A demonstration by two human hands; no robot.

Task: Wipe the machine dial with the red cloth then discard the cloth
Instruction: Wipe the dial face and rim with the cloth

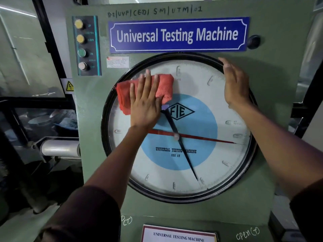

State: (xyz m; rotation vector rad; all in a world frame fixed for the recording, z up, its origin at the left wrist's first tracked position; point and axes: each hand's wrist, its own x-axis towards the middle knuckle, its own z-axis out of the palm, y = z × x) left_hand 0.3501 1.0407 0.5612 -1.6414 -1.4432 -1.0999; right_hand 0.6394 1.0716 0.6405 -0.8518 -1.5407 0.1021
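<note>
My left hand (144, 103) lies flat on the red cloth (145, 90), fingers spread, pressing it against the glass of the machine dial (178, 128) — no pinching grip, just the palm and fingers holding the folded cloth to the upper left part of the face, just above the blue centre disc (201, 123). The cloth bunches out to the left of my hand and reaches the dial's black rim (106, 109) there. My right hand (235, 83) is open with the fingers together, resting edge-on at the upper right of the rim; whether the palm actually touches the glass I can't quite tell from this angle. Under the glass, the black pointer (181, 147) runs down toward the lower right and the red pointer (201, 137) points right, nearly level. Above the dial sits the blue nameplate (178, 34) reading "Universal Testing Machine" — and to its left a button panel (86, 45) with four buttons marked UP, DOWN, ON, OFF. The whole front is a green cabinet (272, 119).
</note>
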